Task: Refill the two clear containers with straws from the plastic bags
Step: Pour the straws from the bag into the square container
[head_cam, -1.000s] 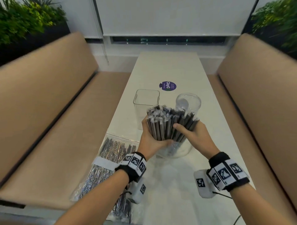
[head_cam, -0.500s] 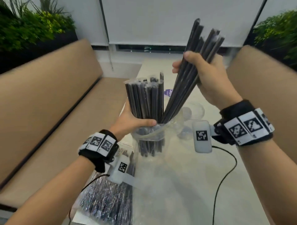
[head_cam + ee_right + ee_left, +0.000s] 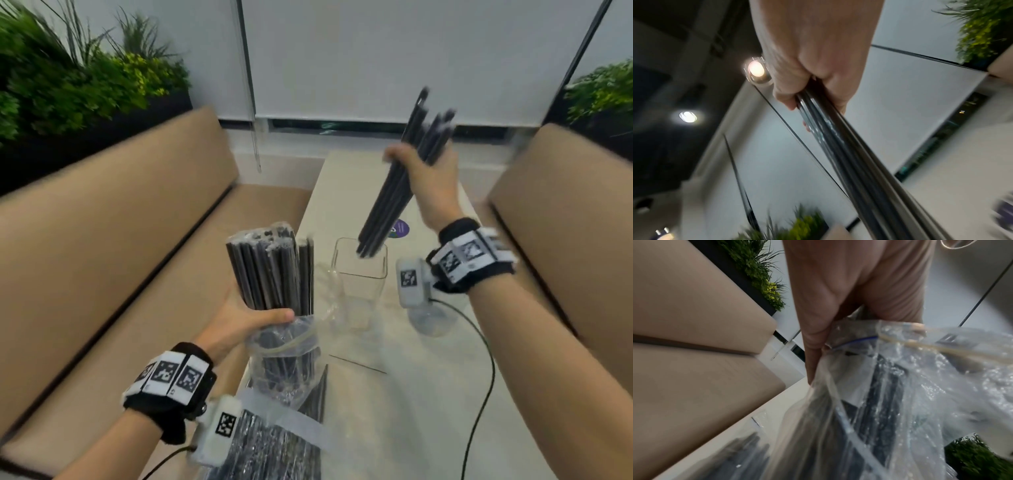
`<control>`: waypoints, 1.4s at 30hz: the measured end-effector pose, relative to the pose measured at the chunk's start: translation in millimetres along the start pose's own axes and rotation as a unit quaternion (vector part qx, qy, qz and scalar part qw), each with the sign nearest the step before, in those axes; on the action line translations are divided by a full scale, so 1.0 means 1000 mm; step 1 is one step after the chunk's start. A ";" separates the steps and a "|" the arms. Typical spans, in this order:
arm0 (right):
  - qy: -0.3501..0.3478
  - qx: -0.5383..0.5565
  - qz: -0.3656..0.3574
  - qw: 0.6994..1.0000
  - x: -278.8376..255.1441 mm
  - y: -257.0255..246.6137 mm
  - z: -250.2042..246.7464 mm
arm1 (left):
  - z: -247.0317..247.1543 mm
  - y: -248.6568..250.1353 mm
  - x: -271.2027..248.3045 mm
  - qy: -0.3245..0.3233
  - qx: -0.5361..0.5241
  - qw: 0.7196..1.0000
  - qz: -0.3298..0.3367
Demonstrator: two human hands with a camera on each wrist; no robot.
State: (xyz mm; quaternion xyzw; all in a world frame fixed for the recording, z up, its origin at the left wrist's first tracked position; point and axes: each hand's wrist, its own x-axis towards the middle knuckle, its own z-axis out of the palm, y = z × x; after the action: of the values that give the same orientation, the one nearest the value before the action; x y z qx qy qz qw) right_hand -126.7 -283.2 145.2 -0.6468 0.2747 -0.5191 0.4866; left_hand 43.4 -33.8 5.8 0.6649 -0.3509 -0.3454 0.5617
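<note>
My right hand point(image 3: 419, 173) grips a tilted bunch of black straws point(image 3: 394, 198) point(image 3: 849, 154), whose lower ends hang at the mouth of the square clear container point(image 3: 359, 274) on the white table point(image 3: 394, 394). My left hand point(image 3: 239, 325) point(image 3: 838, 305) holds an open plastic bag point(image 3: 284, 363) point(image 3: 900, 402) upright with a thick bundle of black straws point(image 3: 270, 270) standing out of it. The round clear container point(image 3: 433, 320) sits to the right of the square one, mostly hidden behind my right wrist.
Another bag of wrapped straws point(image 3: 274, 452) lies at the table's near left edge. Tan bench seats point(image 3: 120, 257) flank the table on both sides. A purple sticker point(image 3: 399, 229) lies beyond the square container. A black cable point(image 3: 479, 394) trails from my right wrist.
My right hand pulled a bunch of straws out of the bag, lifted it clear and carried it right, down over the square container. The left hand kept holding the bag upright.
</note>
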 end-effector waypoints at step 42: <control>-0.149 -0.078 0.066 0.983 -0.151 0.054 -0.017 | 0.084 -0.030 -0.011 -0.041 -0.043 0.998 -0.022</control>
State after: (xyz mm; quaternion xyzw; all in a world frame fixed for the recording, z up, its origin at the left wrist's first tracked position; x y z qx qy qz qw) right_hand -181.0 -179.5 34.6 -0.7335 0.2811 -0.3604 0.5031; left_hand -31.8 -63.5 -34.0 0.6331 -0.3435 -0.3995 0.5671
